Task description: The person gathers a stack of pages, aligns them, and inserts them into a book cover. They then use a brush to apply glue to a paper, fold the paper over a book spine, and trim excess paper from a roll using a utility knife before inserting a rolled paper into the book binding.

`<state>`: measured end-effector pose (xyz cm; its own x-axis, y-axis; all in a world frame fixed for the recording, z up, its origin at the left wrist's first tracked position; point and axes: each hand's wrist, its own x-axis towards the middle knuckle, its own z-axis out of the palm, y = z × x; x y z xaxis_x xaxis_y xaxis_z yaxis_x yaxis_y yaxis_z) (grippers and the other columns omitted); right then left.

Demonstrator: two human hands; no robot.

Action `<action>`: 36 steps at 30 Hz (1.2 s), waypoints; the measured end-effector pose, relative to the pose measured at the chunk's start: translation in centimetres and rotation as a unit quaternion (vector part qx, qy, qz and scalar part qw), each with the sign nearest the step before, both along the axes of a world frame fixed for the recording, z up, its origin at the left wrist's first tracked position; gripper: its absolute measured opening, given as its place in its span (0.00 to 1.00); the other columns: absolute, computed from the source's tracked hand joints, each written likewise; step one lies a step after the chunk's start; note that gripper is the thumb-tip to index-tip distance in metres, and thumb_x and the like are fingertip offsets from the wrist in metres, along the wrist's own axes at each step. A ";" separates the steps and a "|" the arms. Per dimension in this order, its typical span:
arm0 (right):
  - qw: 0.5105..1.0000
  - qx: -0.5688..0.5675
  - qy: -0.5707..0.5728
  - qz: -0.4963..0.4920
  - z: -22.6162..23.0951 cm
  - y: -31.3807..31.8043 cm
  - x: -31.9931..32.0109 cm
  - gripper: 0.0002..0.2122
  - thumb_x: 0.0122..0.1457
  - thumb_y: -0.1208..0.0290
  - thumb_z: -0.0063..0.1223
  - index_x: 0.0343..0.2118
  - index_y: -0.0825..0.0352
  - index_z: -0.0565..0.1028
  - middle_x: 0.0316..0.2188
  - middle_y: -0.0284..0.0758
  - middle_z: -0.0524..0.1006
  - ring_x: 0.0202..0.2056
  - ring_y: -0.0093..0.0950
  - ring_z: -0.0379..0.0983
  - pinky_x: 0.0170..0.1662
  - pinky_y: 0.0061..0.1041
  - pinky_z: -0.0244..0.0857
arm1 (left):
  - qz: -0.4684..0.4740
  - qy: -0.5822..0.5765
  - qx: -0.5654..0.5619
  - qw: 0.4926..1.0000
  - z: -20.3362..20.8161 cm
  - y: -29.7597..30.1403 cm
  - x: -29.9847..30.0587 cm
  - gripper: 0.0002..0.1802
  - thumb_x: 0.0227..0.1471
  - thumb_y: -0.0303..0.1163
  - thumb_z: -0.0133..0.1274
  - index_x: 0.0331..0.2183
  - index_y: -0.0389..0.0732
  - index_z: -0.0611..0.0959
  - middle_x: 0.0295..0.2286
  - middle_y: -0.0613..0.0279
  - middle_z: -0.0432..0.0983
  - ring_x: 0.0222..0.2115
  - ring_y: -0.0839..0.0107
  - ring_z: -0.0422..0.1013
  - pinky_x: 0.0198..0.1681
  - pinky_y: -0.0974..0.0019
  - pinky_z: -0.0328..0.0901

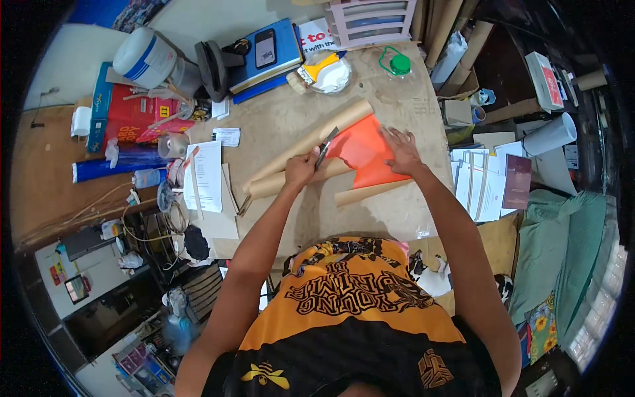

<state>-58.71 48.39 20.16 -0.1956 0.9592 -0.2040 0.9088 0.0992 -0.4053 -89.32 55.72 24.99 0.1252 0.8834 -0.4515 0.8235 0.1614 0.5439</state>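
My left hand [301, 167] is closed around a dark, slim cutter knife [324, 148], its tip pointing away from me over the paper. Under and beside it lies brown kraft paper [311, 142], curled into long rolls that slant across the table. An orange-red sheet [360, 149] lies spread against the brown paper, its left edge uneven near the knife. With fingers spread, my right hand [401, 153] presses flat on the right edge of that sheet. A brown strip [370, 191] of paper shows along the sheet's near edge.
The wooden table [291, 228] bears a jar with a brush [327, 71], a green-capped bottle [399, 65], a phone [265, 47] on a blue book [281, 59], and printed papers [204, 175] at left. To the right are more papers [481, 185]. A black-and-white animal [433, 274] lies below.
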 end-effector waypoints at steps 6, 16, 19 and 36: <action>1.000 0.003 0.007 0.000 0.1 0.1 0.2 0.48 0.40 0.64 0.64 0.63 0.59 0.44 0.62 0.31 0.52 0.62 0.32 0.47 0.60 0.49 0.39 | -0.226 -0.021 0.098 0.969 0.6 1.5 -0.2 0.23 0.47 0.49 0.53 0.26 0.34 0.77 0.24 0.42 0.74 0.27 0.47 0.71 0.31 0.53 0.63; 0.998 -0.014 0.053 -0.001 0.6 0.2 0.7 0.46 0.39 0.70 0.63 0.62 0.59 0.47 0.61 0.34 0.53 0.62 0.34 0.47 0.61 0.49 0.38 | -0.249 -0.073 -0.196 0.946 -1.6 -2.5 -2.3 0.18 0.44 0.32 0.51 0.39 0.33 0.71 0.32 0.46 0.74 0.35 0.57 0.71 0.40 0.57 0.64; 0.996 -0.010 0.081 -0.023 0.7 0.2 0.6 0.46 0.39 0.73 0.63 0.62 0.59 0.47 0.61 0.35 0.55 0.62 0.34 0.47 0.61 0.48 0.38 | -0.269 -0.152 -0.139 0.941 -4.3 -3.9 -1.4 0.19 0.46 0.29 0.48 0.42 0.34 0.69 0.31 0.52 0.75 0.33 0.62 0.72 0.39 0.59 0.65; 0.997 -0.003 0.075 0.012 -0.7 1.7 2.4 0.46 0.34 0.78 0.60 0.61 0.57 0.50 0.59 0.34 0.58 0.62 0.34 0.46 0.61 0.50 0.37 | -0.387 0.041 0.030 0.921 -4.9 -3.1 11.2 0.15 0.55 0.33 0.39 0.43 0.36 0.63 0.34 0.35 0.71 0.29 0.44 0.73 0.32 0.49 0.68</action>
